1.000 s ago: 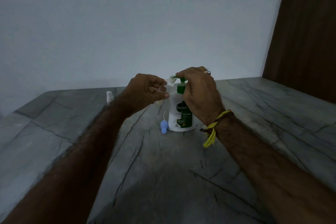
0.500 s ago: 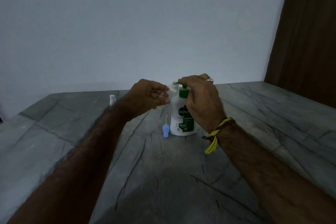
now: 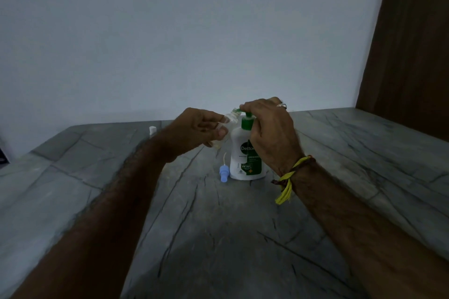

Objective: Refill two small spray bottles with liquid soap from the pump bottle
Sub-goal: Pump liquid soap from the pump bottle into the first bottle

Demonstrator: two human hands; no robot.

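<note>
Fingers [image 3: 220,132] of the left hand [image 3: 194,132] pinch a small clear plastic spray bottle [image 3: 227,126], tilted, its open neck under the green spout; the right hand [image 3: 268,130] curls over the white pump bottle [image 3: 244,153] on the grey marble tabletop [image 3: 218,238]. Press slowly, keeping neck and spout aligned.

The left hand [image 3: 196,132] held a small clear spray bottle [image 3: 227,126] up to the green spout of the pump bottle [image 3: 246,153]. The right hand [image 3: 269,133] rested on the pump top. A blue sprayer cap [image 3: 224,173] lay on the grey desk [image 3: 243,238] just beside the pump bottle.
</note>
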